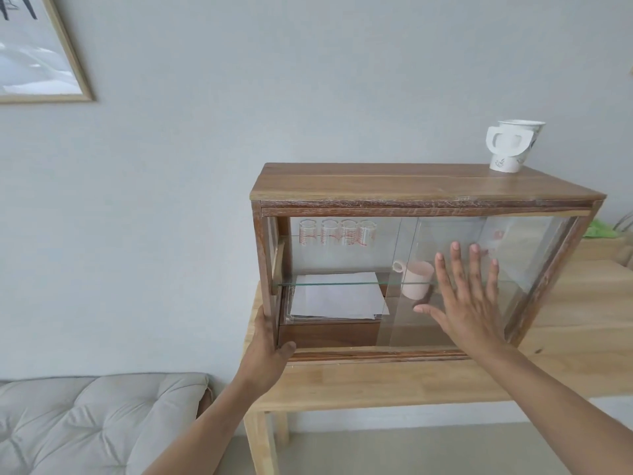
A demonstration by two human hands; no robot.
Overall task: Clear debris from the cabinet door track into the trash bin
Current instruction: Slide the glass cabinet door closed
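The cabinet (411, 186) stands on the bench (394, 382), its front closed by sliding glass panes. The door track (376, 355) is the bottom front rail, its long axis running left to right along the cabinet's lower edge, directly below the right hand and just right of the left.

The left hand (269, 351) has its grip closed around the cabinet's lower left corner post, thumb on the front face, steadying the frame. The right hand (462, 296) lies flat on the glass door (445, 269), fingers spread wide, grip holding nothing.

Judgement: the pane overlaps the track on the right side, so it must slide along the track's axis before that stretch can be reached. The right hand is the nearer to do so.

No debris can be made out in the track at this resolution. No trash bin is in view.
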